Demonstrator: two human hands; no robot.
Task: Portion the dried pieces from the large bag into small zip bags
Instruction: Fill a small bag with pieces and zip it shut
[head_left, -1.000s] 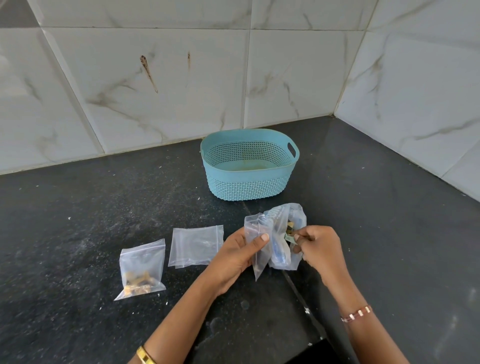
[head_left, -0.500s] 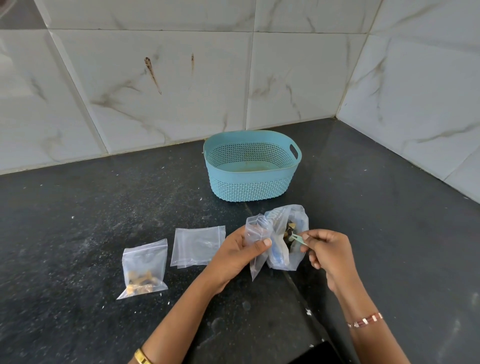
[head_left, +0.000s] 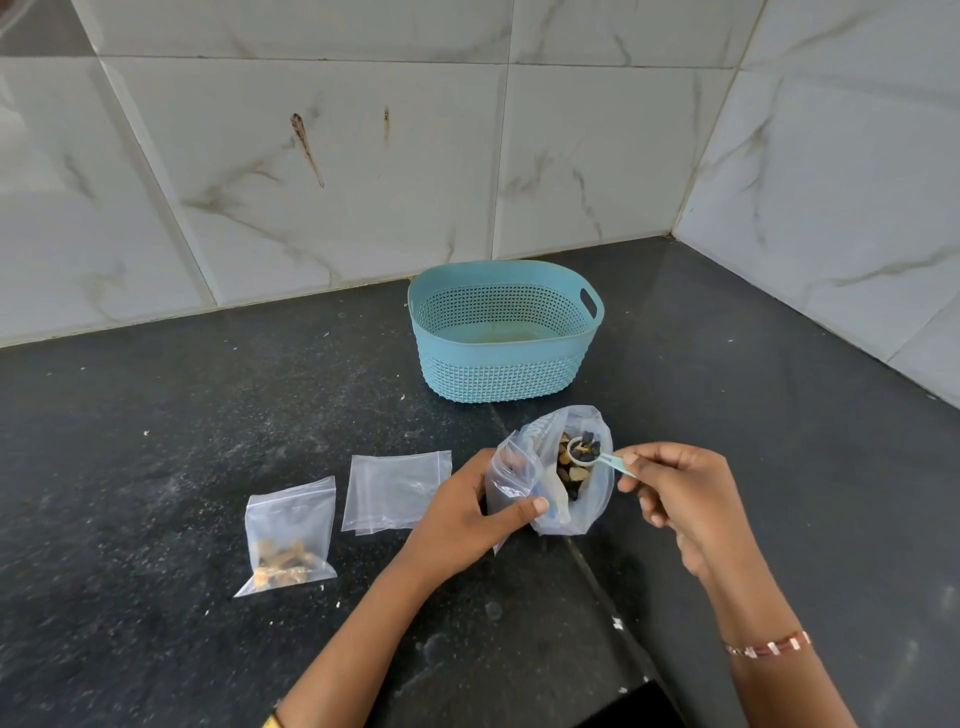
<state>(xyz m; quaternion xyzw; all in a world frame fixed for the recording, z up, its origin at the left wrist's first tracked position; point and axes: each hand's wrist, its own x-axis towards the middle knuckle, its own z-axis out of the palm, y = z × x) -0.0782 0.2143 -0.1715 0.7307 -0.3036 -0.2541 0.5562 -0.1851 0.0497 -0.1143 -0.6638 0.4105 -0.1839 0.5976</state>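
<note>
Right hand pinches the handle of a small scoop, its bowl heaped with dark and tan pieces, level with the mouth of the large bag. Left hand grips an empty zip bag against the large bag's 9 o'clock side. Large bag: clear, bluish, crumpled, mouth open; its lower contents are hard to make out. At 9 o'clock of the hands, a flat empty pouch; further at 8 o'clock, a filled pouch. Blue basket at 12 o'clock on the counter.
</note>
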